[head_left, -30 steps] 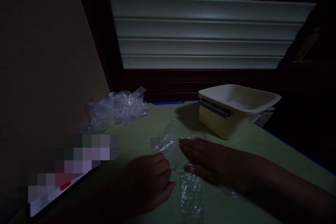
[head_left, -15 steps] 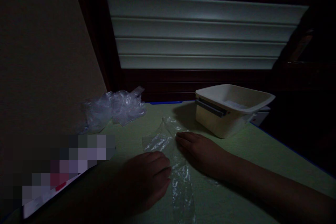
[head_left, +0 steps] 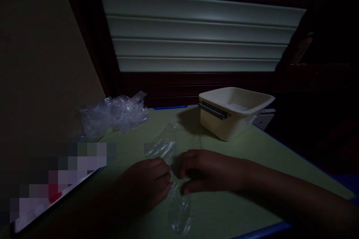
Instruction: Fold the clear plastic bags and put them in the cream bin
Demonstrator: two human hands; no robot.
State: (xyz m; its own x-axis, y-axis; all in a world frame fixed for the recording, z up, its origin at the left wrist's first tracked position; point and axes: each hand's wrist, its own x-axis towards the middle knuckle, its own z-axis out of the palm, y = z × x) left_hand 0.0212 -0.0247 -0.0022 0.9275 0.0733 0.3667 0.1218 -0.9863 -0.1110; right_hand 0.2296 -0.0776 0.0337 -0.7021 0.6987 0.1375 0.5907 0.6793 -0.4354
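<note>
A clear plastic bag [head_left: 180, 211] lies spread and crinkled on the pale green tabletop [head_left: 224, 213], running from in front of my hands toward the far side. My left hand [head_left: 151, 181] is over the bag's left side, fingers curled and closed on the film, though its fingertips are partly in shadow. Just to the right, my right hand [head_left: 206, 170] hovers low over the bag with thumb and fingers apart, holding nothing that I can see. A narrow gap separates the fingertips of the two hands.
Crumpled clear plastic bags [head_left: 114, 114] are heaped at the back left. A cream bin [head_left: 221, 121] with a grey handle stands at the back right, something pale inside. A blurred-out flat object [head_left: 56, 196] lies at the left. Behind is a slatted panel [head_left: 196, 31].
My right hand has drawn back toward me from the bag's far part and its fingers have spread. My left hand stays by the bag. The view has shifted slightly right.
</note>
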